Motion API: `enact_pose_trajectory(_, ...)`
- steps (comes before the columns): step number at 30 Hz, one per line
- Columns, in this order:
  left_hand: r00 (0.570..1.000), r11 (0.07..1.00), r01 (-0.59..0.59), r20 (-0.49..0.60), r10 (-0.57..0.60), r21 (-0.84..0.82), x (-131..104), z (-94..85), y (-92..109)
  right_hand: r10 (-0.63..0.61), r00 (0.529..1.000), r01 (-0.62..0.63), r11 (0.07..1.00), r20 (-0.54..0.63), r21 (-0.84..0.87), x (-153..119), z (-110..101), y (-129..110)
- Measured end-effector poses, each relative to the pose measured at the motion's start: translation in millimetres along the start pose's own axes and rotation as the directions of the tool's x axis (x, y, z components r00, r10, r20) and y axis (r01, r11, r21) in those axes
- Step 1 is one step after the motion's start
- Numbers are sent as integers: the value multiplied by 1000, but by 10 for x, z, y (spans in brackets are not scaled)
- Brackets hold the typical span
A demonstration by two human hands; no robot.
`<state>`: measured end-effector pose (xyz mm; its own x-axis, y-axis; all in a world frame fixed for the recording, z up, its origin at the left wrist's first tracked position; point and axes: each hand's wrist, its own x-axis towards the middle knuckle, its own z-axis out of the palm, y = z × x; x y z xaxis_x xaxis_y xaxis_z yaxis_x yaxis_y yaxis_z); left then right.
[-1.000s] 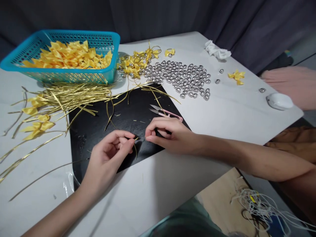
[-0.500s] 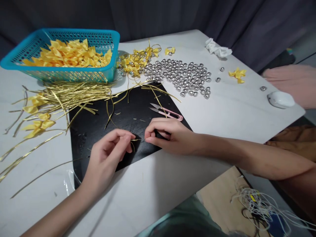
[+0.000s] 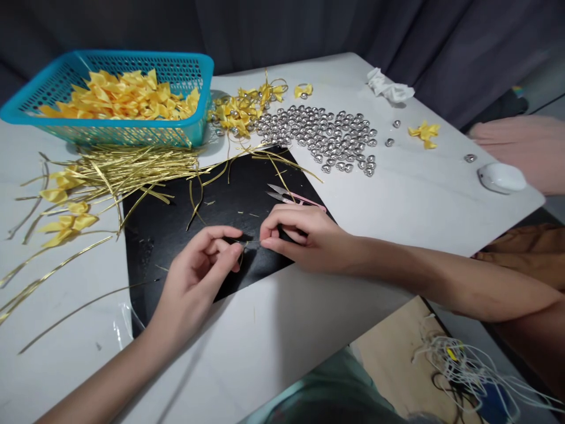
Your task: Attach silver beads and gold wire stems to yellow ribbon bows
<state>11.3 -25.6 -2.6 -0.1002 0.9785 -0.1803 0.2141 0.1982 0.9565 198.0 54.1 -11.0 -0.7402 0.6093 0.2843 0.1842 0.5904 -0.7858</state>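
My left hand (image 3: 203, 265) pinches a short piece of gold cord (image 3: 244, 244) between thumb and fingers, over the black mat (image 3: 176, 218). Facing it, my right hand (image 3: 300, 235) is closed, its thumb and index fingertips together at the other end of a thin strand that spans the small gap. The pink-handled thread snips (image 3: 291, 195) lie just behind my right hand, which partly covers them. Gold cords (image 3: 136, 168) are heaped at the mat's back left edge.
A teal basket (image 3: 145, 123) of yellow ribbon bows stands at the back left. Silver heart beads (image 3: 335, 135) are spread behind the mat. Yellow bows (image 3: 238, 115), crumpled tissue (image 3: 388, 88) and a white case (image 3: 502, 178) lie around. Another person's pink sleeve (image 3: 525, 150) is at the right.
My right hand has shifted slightly up and covers more of the snips. The fingers of my left hand have changed position around the cord, and its index finger is more raised.
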Motion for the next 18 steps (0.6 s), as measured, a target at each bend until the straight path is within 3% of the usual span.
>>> enact_pose_trajectory(5, 999, 995, 11, 30, -14, 100, -11, 2, 7, -16, 999, 14, 998, 34, 54, -22, 29, 34)
enact_pose_trajectory(18, 999, 998, 30, 11, -30, 52, -1, -3, 35, 52, 997, -54, 998, -51, -42, 25, 6, 21)
